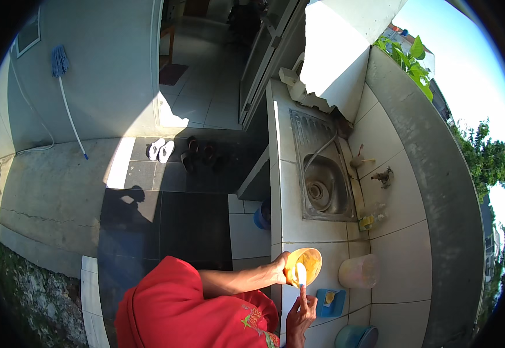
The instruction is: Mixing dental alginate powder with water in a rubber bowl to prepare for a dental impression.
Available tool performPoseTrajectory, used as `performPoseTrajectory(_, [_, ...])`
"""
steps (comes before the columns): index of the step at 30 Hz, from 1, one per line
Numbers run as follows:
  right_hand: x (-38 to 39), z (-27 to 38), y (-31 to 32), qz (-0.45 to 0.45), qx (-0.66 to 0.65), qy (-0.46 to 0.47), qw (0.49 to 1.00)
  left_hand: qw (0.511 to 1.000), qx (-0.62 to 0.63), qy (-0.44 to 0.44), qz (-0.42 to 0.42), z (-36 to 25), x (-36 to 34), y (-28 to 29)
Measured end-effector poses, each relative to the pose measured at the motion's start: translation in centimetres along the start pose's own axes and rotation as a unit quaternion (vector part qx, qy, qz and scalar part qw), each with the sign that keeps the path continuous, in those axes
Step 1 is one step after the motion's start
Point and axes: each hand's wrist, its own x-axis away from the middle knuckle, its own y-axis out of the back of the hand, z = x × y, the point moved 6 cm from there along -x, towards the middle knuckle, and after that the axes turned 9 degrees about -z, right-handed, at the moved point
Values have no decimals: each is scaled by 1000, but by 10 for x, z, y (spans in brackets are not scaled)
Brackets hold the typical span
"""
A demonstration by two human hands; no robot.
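Note:
My left hand (277, 268) grips an orange-yellow bowl (311, 262), tilted with its inside toward me, over the tiled counter. My right hand (300, 316) holds a white utensil (301, 275), perhaps a spoon, with its head inside the bowl. Right of my right hand is a blue tray (338, 301) with a small yellowish item in it, too small to name. A translucent tub (361, 271) stands beside the bowl at the wall, and a teal round container (347, 336) sits at the lower edge of the view.
A steel sink (340, 191) with a hose lies beyond the bowl, below a wall tap (383, 177). A bottle (368, 221) stands beside it. A blue bucket (261, 216) is under the counter. Sandals (166, 151) lie before an open doorway, and a mop (69, 110) leans at left.

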Motion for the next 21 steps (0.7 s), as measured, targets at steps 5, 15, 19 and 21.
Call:
performPoseTrajectory(5, [12,1,10,-2,-3,-35,999,996,79,-23,16,-23,22,-15])
performPoseTrajectory(15, [15,-20,50,-37,-307,-356,882,969,38,-95,226,-55,64,-57])
performPoseTrajectory(19, [-3,-9,32,-46,-498,-441,745,972,-4,-104,212,-38,80,-75])
performPoseTrajectory(21, [-1,-5,26,-37,-488,-458,742,972,-16,-105,212,-27,84,-83])
